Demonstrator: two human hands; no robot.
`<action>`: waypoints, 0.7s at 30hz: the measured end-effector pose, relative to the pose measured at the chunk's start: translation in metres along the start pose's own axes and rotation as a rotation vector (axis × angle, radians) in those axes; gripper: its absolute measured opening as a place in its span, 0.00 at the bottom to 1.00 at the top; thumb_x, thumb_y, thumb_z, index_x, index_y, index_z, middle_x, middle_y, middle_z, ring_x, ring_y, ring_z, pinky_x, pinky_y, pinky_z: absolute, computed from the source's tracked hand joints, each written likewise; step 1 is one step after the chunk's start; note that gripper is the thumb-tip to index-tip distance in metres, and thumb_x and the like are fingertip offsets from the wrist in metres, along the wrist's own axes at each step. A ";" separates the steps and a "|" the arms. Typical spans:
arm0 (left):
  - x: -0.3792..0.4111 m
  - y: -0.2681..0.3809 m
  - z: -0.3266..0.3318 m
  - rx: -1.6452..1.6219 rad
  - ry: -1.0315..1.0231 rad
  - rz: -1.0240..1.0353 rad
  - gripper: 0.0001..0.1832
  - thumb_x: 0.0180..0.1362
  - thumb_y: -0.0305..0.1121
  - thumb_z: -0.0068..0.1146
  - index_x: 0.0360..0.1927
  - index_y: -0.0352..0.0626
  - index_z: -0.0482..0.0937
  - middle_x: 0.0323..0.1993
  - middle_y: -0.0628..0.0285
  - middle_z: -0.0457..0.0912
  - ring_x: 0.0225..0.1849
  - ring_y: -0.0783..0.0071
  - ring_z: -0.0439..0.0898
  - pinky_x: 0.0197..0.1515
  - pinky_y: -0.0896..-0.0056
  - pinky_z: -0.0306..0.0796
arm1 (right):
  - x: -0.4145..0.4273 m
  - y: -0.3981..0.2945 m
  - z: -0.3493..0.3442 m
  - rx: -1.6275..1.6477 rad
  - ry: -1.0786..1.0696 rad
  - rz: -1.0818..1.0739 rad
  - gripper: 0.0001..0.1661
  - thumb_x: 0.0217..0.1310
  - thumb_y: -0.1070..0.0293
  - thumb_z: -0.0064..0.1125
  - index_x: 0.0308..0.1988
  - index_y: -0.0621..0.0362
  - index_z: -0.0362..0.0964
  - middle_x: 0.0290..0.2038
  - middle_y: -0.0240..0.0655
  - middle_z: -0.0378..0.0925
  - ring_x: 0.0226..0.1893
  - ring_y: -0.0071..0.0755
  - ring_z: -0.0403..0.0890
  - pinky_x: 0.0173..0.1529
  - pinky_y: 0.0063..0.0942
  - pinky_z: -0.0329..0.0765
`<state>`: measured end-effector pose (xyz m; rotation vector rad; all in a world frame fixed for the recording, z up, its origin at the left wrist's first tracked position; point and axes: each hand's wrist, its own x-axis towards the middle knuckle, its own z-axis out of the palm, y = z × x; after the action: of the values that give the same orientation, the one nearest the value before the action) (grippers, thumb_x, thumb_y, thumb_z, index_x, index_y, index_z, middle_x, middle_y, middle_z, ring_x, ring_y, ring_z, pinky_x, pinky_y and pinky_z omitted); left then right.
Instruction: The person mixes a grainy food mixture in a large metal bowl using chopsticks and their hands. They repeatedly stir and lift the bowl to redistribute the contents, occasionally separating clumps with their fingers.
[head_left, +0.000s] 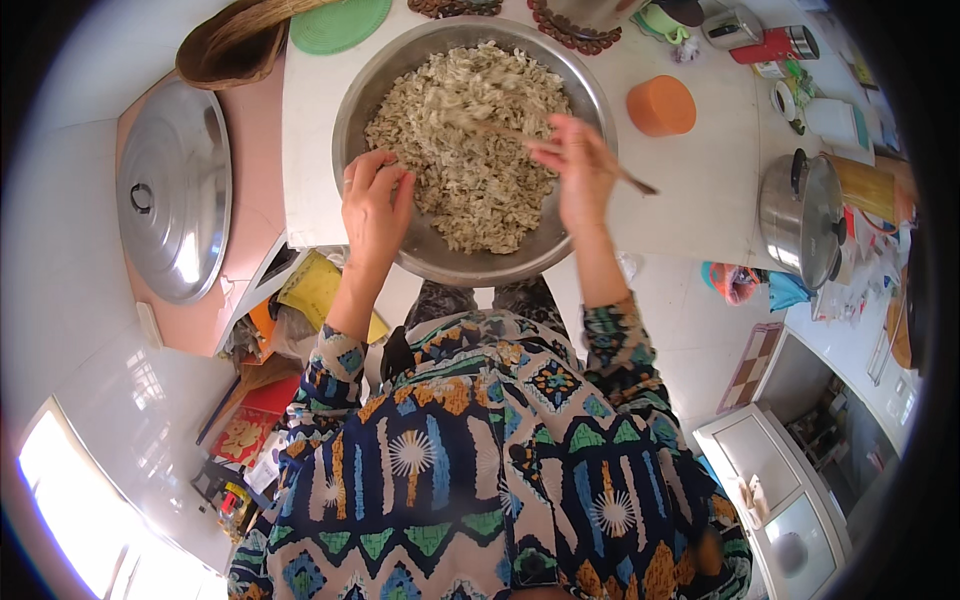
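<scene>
A wide stainless-steel basin (480, 276) holds a heap of pale, flour-coated food pieces (480, 202). The upper part of the heap is blurred by motion. My right hand (577, 169) grips wooden chopsticks (636, 180) over the basin's right side. Their far ends reach into the food, and blur hides whether there are one or two sticks. My left hand (377, 199), with a ring on one finger, lies across the basin's left rim. Its fingers curl down inside beside the food; the tips are partly hidden, so I cannot tell what they grip.
The basin overhangs the front edge of a white table (697, 217). An orange cup-like container (661, 106) stands right of it, a green round mat (341, 26) behind left. A large metal lid (174, 191) rests at the left; a lidded steel pot (799, 217) stands farther right.
</scene>
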<state>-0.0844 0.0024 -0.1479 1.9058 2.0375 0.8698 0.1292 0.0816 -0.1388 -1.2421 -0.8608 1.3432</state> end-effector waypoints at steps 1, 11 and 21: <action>-0.009 -0.008 0.004 0.042 0.010 0.067 0.13 0.45 0.29 0.59 0.37 0.41 0.76 0.44 0.58 0.72 0.49 0.58 0.69 0.50 0.58 0.63 | -0.011 0.008 0.013 -0.079 -0.074 0.042 0.17 0.61 0.61 0.45 0.39 0.65 0.71 0.28 0.41 0.73 0.28 0.33 0.80 0.30 0.18 0.80; -0.018 -0.002 0.004 0.209 -0.029 0.120 0.26 0.41 0.32 0.59 0.48 0.46 0.70 0.51 0.58 0.66 0.56 0.57 0.62 0.57 0.51 0.55 | -0.012 -0.010 -0.039 -0.183 -0.039 -0.100 0.16 0.60 0.61 0.48 0.33 0.63 0.73 0.28 0.41 0.76 0.24 0.27 0.78 0.26 0.15 0.77; -0.018 -0.001 0.005 0.216 -0.055 0.096 0.28 0.39 0.31 0.60 0.49 0.45 0.69 0.52 0.58 0.65 0.56 0.57 0.62 0.58 0.53 0.55 | -0.044 0.019 -0.043 -0.239 -0.339 -0.129 0.12 0.60 0.67 0.47 0.35 0.65 0.72 0.26 0.38 0.76 0.22 0.25 0.77 0.27 0.17 0.76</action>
<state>-0.0803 -0.0134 -0.1561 2.1293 2.0962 0.6312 0.1620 0.0294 -0.1564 -1.1304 -1.3500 1.3968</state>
